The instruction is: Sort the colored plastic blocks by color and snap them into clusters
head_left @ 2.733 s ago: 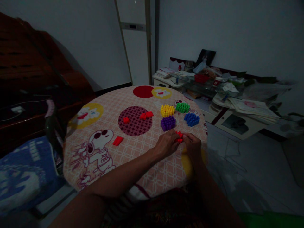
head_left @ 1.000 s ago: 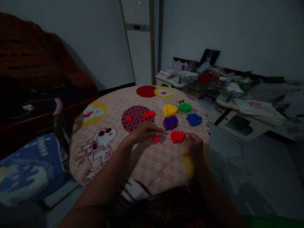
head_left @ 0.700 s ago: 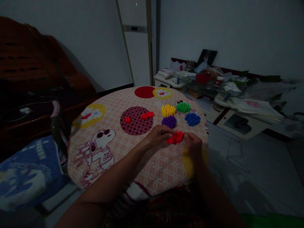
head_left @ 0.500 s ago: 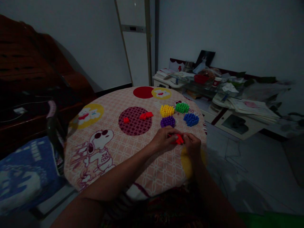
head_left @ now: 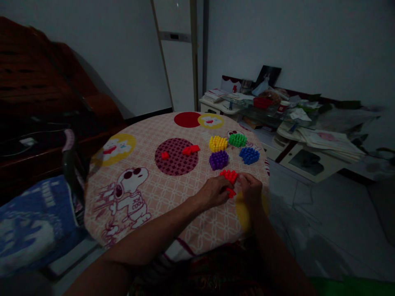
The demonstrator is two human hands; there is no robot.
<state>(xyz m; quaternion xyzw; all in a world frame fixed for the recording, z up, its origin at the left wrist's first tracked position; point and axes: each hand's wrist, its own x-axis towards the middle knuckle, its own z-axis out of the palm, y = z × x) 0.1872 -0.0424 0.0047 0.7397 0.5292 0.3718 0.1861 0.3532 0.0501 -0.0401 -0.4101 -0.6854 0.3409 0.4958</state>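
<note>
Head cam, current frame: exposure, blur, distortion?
Head view: underexposed, wooden bench sinking toward black, yellow peg cluster and red peg cluster standing out; head view: translucent plastic at right looks soft; head view: tall white unit slants along its left edge, probably wide-angle distortion.

Loose red piece left of frame centre 2.7 s ago: gone from that spot. Left hand (head_left: 217, 191), near frame centre 1.0 s ago, now lower right of it, gripping a red piece (head_left: 231, 193) just below red cluster (head_left: 228, 176).
</note>
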